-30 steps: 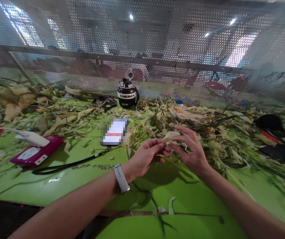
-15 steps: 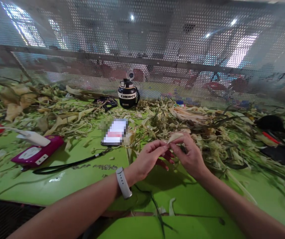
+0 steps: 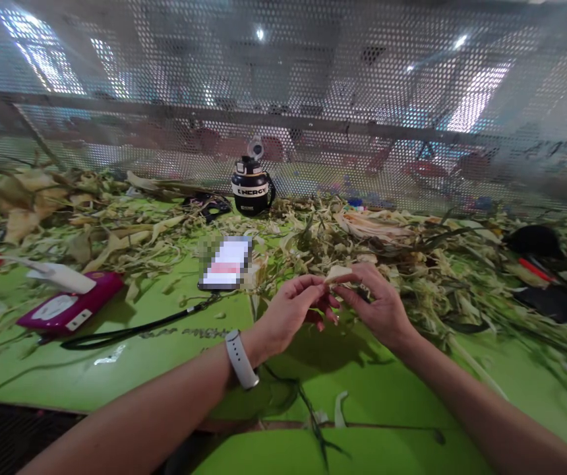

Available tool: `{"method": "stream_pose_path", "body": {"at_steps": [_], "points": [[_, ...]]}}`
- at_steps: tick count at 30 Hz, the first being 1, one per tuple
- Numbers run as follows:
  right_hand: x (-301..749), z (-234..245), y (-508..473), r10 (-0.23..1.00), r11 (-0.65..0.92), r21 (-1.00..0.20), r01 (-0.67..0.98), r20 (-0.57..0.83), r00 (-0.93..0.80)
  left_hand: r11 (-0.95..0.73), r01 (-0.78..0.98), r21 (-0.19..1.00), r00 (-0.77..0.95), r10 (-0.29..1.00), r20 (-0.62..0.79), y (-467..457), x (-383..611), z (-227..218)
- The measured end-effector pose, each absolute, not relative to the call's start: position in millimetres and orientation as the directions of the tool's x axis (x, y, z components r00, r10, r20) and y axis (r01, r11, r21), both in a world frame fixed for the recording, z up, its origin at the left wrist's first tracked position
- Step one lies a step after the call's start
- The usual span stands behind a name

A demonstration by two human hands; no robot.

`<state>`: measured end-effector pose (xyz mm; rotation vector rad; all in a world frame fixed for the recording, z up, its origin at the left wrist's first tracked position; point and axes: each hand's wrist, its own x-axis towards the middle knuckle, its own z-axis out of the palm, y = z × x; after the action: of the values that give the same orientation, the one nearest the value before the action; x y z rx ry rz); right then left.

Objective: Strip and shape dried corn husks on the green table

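Observation:
Over the green table, my left hand (image 3: 291, 310) pinches a small pale husk piece (image 3: 337, 272) between thumb and fingers, its other fingers curled below. From the other side, my right hand (image 3: 375, 303) has its index finger and thumb at the same piece, fingertips close to those of the left. Part of the piece is hidden behind the fingers. Just beyond the hands lies a heap of dry leaf and husk scraps (image 3: 303, 247), with a bundle of long pale strips (image 3: 375, 224) on it.
A phone (image 3: 227, 264) with a black wrist strap lies left of my hands. Farther left sits a purple power strip (image 3: 70, 307) with a white charger (image 3: 60, 276) plugged in. A black bottle (image 3: 250, 191) stands by the perforated metal screen (image 3: 313, 79). Dark items (image 3: 535, 244) lie right.
The view has shifted slightly, so everything sits a little farther left. My right fingertips have drawn slightly apart from my left ones, and the husk piece is turned a little.

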<state>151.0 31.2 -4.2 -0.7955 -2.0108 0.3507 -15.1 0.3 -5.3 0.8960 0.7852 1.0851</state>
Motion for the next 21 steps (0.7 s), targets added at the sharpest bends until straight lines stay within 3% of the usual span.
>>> {"method": "stream_pose_path", "body": {"at_steps": [4,11,17,21], "points": [[151.7,-7.9,32.9,0.610,0.784,-0.465,0.411,0.699,-0.372,0.237,-0.433,0.870,0.289,0.950,-0.115,0.9,-14.6,-4.0],[150.3,-8.5,32.3,0.611,0.785,-0.464,0.410,0.689,-0.389,0.295,-0.492,0.819,0.300,0.941,-0.158,0.4,-13.6,-1.2],[146.2,-8.4,27.0,0.694,0.715,-0.536,0.448,0.616,-0.371,0.262,-0.443,0.857,0.319,0.940,-0.122,-1.3,-13.3,-2.6],[145.2,-13.3,25.4,0.788,0.614,-0.670,0.416,0.547,-0.282,0.182,-0.349,0.919,0.325,0.944,-0.064,-2.6,-12.8,-0.3]]}}
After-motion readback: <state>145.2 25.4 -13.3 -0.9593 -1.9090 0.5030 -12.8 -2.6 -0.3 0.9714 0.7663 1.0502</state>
